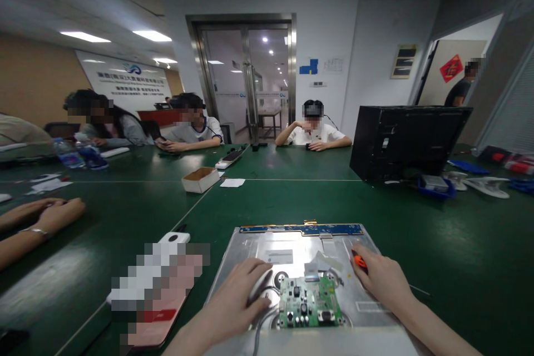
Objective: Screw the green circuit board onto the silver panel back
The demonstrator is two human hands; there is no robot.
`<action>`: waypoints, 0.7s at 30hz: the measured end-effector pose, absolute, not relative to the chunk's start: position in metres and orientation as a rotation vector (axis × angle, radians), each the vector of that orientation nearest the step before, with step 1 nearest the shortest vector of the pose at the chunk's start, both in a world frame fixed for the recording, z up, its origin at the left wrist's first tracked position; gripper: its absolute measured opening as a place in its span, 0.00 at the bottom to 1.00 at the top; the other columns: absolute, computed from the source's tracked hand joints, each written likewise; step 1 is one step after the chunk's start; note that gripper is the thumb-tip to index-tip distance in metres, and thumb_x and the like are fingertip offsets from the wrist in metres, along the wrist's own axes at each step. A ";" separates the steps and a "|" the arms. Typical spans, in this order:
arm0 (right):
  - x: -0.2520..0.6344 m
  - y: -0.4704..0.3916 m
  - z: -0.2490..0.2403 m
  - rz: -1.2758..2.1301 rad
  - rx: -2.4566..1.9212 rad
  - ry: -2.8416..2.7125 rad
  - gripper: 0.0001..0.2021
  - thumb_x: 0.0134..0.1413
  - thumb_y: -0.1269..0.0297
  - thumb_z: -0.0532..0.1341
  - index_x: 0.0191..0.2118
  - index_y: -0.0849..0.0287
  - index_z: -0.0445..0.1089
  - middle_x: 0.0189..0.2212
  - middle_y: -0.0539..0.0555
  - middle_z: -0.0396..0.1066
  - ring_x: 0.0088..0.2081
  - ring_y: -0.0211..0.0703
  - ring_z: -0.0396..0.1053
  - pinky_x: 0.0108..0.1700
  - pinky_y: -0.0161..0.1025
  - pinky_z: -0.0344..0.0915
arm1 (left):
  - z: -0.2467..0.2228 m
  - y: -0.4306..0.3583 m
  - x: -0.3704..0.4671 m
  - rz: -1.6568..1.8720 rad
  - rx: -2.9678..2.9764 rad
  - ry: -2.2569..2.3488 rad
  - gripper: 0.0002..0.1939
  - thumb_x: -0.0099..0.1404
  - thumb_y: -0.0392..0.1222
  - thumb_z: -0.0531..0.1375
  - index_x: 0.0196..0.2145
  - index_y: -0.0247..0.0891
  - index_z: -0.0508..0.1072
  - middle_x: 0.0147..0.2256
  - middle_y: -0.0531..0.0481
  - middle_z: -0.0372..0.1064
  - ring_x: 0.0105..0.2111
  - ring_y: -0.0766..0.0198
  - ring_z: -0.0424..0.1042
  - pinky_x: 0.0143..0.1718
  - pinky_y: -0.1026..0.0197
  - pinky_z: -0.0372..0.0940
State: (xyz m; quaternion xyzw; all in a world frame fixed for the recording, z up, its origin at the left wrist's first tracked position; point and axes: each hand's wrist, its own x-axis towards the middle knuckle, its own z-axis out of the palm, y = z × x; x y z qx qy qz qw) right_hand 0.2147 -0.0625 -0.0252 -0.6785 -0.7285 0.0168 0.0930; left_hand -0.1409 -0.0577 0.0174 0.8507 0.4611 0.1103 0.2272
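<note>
A silvery display panel (233, 267) lies back side up on the table in front of me. On its near part sits a green circuit board (311, 300), and a blue circuit strip (271, 229) runs along its far edge. My left hand (242, 295) rests on the panel left of the green board, thumb and fingers apart, near a grey cable (259, 325). At the panel's right side, my right hand (381, 278) is closed around a screwdriver (359, 260) with an orange and black handle. Its thin shaft sticks out to the right beneath the hand.
Left of the panel lie a white power strip (175, 237) and a pink flat object (156, 334), partly blurred out. A small open box (201, 179) stands farther off. A black monitor (411, 142) stands at right. Other people sit around the green table (292, 197).
</note>
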 end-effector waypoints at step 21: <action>0.198 -0.071 0.005 0.627 -1.612 -2.336 0.07 0.62 0.67 0.59 0.40 0.58 0.75 0.39 0.56 0.78 0.43 0.51 0.75 0.45 0.42 0.66 | 0.009 -0.048 -0.133 0.497 2.204 1.143 0.06 0.64 0.31 0.60 0.35 0.37 0.77 0.39 0.47 0.73 0.41 0.58 0.73 0.44 0.59 0.64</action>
